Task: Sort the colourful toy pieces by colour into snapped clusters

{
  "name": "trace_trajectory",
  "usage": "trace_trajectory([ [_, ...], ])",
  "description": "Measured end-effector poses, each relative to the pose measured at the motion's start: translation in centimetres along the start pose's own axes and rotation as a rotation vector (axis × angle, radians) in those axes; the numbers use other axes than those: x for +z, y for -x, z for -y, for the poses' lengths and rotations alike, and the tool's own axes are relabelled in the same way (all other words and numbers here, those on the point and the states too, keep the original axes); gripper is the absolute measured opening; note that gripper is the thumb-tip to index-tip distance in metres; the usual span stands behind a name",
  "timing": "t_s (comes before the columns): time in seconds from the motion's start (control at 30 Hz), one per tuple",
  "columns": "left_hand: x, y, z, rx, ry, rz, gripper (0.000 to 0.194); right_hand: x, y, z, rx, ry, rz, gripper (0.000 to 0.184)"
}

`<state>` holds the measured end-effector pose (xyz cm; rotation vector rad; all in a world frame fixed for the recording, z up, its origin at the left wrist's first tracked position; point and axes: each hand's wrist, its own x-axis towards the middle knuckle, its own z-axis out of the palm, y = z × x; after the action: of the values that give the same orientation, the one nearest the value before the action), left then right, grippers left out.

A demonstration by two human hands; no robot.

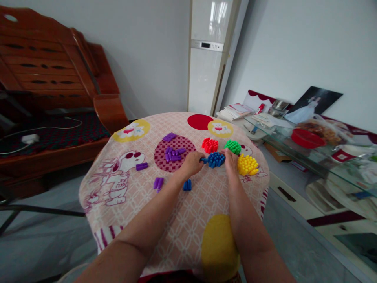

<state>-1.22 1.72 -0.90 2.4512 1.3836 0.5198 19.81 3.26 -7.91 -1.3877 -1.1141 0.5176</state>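
Observation:
My left hand is closed in a pinch around a small dark blue plastic piece, just left of a cluster of blue plastic pieces. With its fingers bent against the cluster's right edge, my right hand grips that cluster; part of its grasp is hidden. Behind the hands are a red cluster and a green cluster. A yellow cluster sits right of my right hand. Purple pieces lie loosely left of my left hand. Nearer me is a blue pair.
A patterned cloth covers the round table. More purple pieces lie at its left. On the right stands a glass-topped cabinet with papers, a red bowl and bags. A wooden bench stands at the left, an air conditioner behind.

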Motion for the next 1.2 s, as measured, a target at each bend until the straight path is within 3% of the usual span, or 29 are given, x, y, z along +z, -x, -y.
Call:
trace_trajectory([
  [0.3, 1.9, -1.1, 0.1, -0.115, 0.083, -0.071, 0.022, 0.0, 0.0, -0.3, 0.0, 0.018, 0.0, 0.053],
  [0.7, 2.0, -0.9, 0.3, -0.15, 0.358, 0.083, 0.039, 0.0, -0.2, -0.5, -0.008, 0.001, 0.006, 0.054],
  [0.8, 1.1, -0.9, 0.6, -0.159, 0.369, 0.072, 0.041, -0.1, -0.2, -0.4, -0.007, -0.01, 0.007, 0.054],
  [0.93, -2.4, 0.3, 2.3, -0.102, 0.201, 0.04, 0.028, -0.1, -0.1, -0.3, -0.005, -0.013, 0.014, 0.055],
  [1.07, -5.1, 2.6, 3.2, -0.059, 0.011, 0.369, 0.017, -0.1, 0.0, 0.0, -0.007, -0.002, 0.015, 0.057],
  [1.13, -5.1, 3.5, 2.9, -0.101, -0.034, 0.526, 0.016, -0.1, 0.0, 0.1, -0.008, 0.004, 0.016, 0.058],
  [1.2, -4.6, 4.0, 2.3, -0.107, -0.069, 0.586, 0.017, -0.2, 0.0, 0.0, -0.015, 0.005, 0.017, 0.058],
])
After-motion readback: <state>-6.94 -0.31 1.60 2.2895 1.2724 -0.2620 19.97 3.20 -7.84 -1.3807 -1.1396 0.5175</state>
